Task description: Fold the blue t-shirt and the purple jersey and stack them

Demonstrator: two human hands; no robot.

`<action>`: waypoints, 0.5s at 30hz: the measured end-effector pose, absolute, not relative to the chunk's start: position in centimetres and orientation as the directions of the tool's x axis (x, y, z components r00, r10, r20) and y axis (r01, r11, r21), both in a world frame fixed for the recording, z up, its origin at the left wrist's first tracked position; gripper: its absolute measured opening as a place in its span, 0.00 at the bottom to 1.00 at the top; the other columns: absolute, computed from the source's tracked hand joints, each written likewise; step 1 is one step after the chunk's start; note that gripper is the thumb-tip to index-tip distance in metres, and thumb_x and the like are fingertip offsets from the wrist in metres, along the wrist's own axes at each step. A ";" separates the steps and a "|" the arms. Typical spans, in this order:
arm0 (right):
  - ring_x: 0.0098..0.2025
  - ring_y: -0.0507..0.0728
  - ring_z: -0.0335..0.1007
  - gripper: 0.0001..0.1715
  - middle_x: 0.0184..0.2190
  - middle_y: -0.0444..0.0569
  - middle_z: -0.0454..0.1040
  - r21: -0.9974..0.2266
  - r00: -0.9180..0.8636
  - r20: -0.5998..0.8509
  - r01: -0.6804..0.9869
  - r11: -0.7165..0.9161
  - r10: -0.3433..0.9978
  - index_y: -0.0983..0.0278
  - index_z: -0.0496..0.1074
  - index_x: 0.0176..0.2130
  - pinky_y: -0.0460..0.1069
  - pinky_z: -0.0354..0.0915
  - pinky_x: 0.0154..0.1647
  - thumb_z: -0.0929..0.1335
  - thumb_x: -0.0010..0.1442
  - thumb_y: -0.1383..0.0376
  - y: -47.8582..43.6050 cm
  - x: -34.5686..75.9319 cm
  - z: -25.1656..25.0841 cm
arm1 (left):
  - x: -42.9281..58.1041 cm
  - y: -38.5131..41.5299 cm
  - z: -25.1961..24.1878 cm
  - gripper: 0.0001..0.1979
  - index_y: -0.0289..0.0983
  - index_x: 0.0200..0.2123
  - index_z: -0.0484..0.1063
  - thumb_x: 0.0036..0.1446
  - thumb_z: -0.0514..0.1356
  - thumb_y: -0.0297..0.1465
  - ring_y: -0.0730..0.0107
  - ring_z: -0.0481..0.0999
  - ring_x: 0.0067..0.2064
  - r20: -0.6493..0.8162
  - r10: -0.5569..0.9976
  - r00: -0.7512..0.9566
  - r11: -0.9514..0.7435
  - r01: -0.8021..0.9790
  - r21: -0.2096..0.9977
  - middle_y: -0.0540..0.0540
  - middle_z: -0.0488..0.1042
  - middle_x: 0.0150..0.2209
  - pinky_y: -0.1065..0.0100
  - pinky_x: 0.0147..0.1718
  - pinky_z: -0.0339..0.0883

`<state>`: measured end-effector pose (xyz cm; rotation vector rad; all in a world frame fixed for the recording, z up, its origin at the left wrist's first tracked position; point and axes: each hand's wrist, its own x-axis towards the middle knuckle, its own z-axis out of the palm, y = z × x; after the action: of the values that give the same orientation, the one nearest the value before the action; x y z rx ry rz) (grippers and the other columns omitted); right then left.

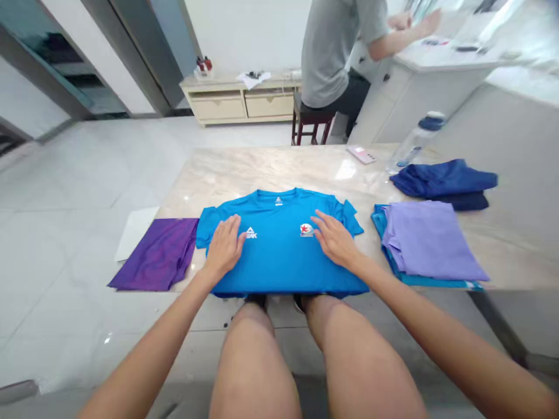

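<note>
A blue T-shirt (pixel 279 262) lies spread front side up on the marble-patterned table, its collar toward the far side and its lower part reaching the near edge. My left hand (pixel 226 244) rests on its left chest beside a white logo, fingers stretched out. On the right chest, my right hand (pixel 334 237) lies next to a round red and white badge, its fingers spread. Neither hand grips the cloth. To the left is a folded purple garment (pixel 157 253). To the right, a folded lilac garment (pixel 437 241) sits on top of blue cloth (pixel 386 244).
Dark blue folded clothes (pixel 445 180), a water bottle (pixel 417 142) and a pink phone (pixel 361 155) are on the table's right side. Beyond it, a person in a grey shirt (pixel 334 52) sits on a stool (pixel 311 119). A low cabinet (pixel 218 107) stands against the wall.
</note>
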<state>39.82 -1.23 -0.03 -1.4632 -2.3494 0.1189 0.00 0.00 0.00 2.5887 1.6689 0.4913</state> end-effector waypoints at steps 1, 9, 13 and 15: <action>0.80 0.66 0.55 0.36 0.79 0.60 0.58 -0.262 -0.371 0.249 0.864 0.431 0.895 0.66 0.65 0.76 0.66 0.55 0.80 0.53 0.82 0.52 -2.8 39.8 -0.7 | 0.7 -1.1 -0.3 0.34 0.30 0.77 0.60 0.80 0.44 0.44 0.52 0.57 0.80 0.229 0.901 0.369 -0.415 0.887 0.203 0.34 0.60 0.79 0.46 0.80 0.48; 0.80 0.71 0.55 0.36 0.78 0.65 0.59 -0.220 -0.217 0.164 0.943 0.250 0.962 0.70 0.66 0.75 0.68 0.56 0.78 0.58 0.80 0.53 -8.2 41.9 -2.0 | 3.2 -5.4 -1.0 0.34 0.30 0.78 0.61 0.77 0.45 0.42 0.45 0.56 0.81 0.138 0.977 0.160 -0.186 0.962 0.201 0.34 0.59 0.78 0.40 0.79 0.48; 0.71 0.69 0.67 0.29 0.68 0.66 0.72 -0.299 -0.019 0.107 0.953 0.050 0.994 0.70 0.72 0.68 0.62 0.61 0.74 0.58 0.77 0.63 -4.7 45.1 1.2 | 3.5 -6.0 -0.8 0.34 0.30 0.77 0.64 0.77 0.45 0.40 0.44 0.57 0.80 0.170 0.973 0.160 -0.192 0.961 0.198 0.34 0.60 0.78 0.39 0.78 0.51; 0.69 0.68 0.68 0.28 0.65 0.67 0.74 -0.350 0.152 0.041 0.928 -0.128 0.988 0.71 0.74 0.66 0.59 0.62 0.73 0.59 0.76 0.63 -2.1 46.4 2.5 | 3.6 -6.2 -0.8 0.33 0.30 0.76 0.65 0.76 0.45 0.39 0.43 0.58 0.80 0.204 0.963 0.176 -0.215 0.957 0.193 0.34 0.62 0.78 0.39 0.77 0.51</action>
<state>46.42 -2.15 2.55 -2.1401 -1.8502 0.2890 3.58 -6.20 -0.79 2.3929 1.9547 0.4415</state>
